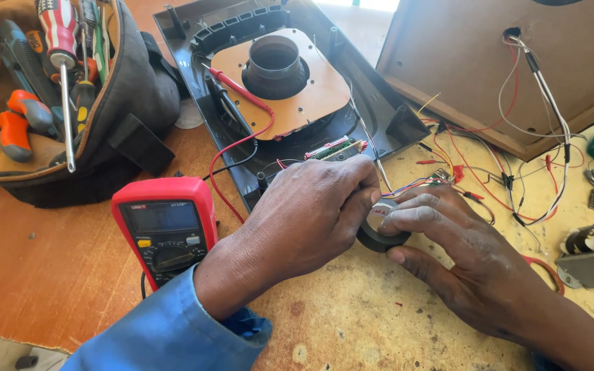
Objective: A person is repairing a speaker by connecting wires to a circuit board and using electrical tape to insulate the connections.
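black tape roll [379, 237], upright on worn tabletop, part hidden

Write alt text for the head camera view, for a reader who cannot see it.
Two bare hands meet over a roll of black tape on a worn wooden workbench: left hand above, right hand holding it. A red multimeter, an open tool bag and loose coloured wires surround them.
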